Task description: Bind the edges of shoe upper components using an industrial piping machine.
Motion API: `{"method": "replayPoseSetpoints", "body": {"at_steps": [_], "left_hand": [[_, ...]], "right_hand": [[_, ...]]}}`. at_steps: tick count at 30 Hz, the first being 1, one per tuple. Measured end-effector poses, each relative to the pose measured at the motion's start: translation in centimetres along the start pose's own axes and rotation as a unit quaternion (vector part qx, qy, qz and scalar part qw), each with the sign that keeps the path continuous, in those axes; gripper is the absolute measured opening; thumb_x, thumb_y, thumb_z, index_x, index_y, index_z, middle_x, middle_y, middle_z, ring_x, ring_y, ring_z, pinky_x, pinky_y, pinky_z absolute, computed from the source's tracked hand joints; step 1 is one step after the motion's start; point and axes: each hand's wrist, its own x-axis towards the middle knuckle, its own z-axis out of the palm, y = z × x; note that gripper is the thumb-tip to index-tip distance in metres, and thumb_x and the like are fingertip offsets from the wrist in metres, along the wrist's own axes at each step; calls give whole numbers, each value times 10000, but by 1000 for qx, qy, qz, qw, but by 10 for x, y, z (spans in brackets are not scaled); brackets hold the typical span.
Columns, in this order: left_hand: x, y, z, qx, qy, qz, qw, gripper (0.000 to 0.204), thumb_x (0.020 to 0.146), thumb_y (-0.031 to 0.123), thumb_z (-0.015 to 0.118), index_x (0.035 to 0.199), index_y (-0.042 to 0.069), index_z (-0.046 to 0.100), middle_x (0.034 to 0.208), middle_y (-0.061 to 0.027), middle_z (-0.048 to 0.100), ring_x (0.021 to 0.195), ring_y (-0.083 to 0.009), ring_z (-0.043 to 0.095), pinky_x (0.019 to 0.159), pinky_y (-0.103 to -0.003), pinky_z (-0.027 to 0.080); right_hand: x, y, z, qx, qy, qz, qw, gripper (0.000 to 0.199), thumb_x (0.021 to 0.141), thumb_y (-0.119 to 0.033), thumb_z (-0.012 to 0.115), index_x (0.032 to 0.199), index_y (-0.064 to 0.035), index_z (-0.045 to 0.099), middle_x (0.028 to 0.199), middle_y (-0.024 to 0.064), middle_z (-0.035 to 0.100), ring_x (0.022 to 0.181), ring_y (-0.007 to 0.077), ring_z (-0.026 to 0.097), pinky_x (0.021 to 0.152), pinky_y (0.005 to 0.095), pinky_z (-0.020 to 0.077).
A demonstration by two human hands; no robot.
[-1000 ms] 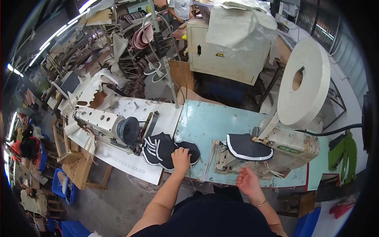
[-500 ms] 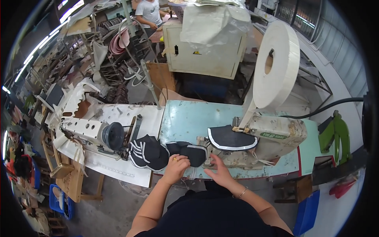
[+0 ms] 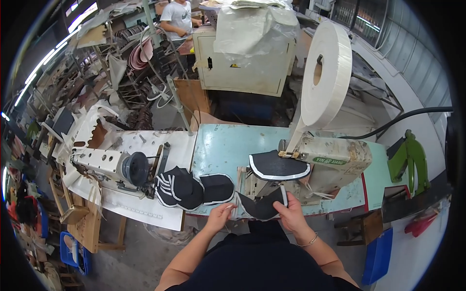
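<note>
My right hand (image 3: 292, 211) grips one end of a curved black piece with white edging (image 3: 262, 207), thumb on top, just in front of the taping machine (image 3: 330, 157). At the piece's other end, my left hand (image 3: 221, 216) is closed in a pinch; what lies between its fingertips is too small to make out. Left of the hands, another black piece with a white rim (image 3: 217, 188) rests beside an overlapping pile of black, white-edged pieces (image 3: 177, 188). A larger black piece with a white curved border (image 3: 279, 166) lies on the machine.
A big roll of white tape (image 3: 326, 75) stands over the machine. To the left is a sewing machine (image 3: 104, 162) with a dark handwheel. A green hand press (image 3: 410, 162) sits at right. Behind are a cream metal cabinet (image 3: 242, 72) and a person in a white shirt (image 3: 177, 20).
My right hand, open before, now holds the curved black piece and has moved slightly right. My left hand has drawn down from the black pieces on the table. The view has shifted a little.
</note>
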Motion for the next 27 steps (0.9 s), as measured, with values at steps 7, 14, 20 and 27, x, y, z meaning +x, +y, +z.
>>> {"method": "replayPoseSetpoints", "body": {"at_steps": [7,14,20,27], "left_hand": [[-15,63,-17,200,-306,25,931,926,602,330,750,1308,7,246,1303,-156,358,1196,-278,361,984,-360,289],[24,194,25,-120,-40,95,987,217,791,96,591,969,-26,571,887,-54,614,771,-107,565,713,-247,457],[59,186,37,-365,-44,-40,929,202,772,122,621,948,32,576,815,-37,616,680,-102,583,595,-230,475],[61,188,41,-332,-16,-55,942,125,793,167,601,882,83,578,692,14,591,487,-43,502,363,-168,333]], "right_hand": [[-21,-44,0,116,-44,15,992,342,785,43,516,1113,-28,450,1015,78,557,929,176,551,830,329,440],[-1,-81,10,172,0,7,985,321,843,-95,464,1136,32,432,1056,129,554,969,226,555,856,357,442],[14,-74,-10,253,45,118,959,324,866,-183,469,1111,28,469,1081,142,553,993,242,549,859,371,448],[34,-70,-21,249,97,84,960,318,861,-193,493,1101,14,485,1069,122,565,989,227,551,861,374,445]]}}
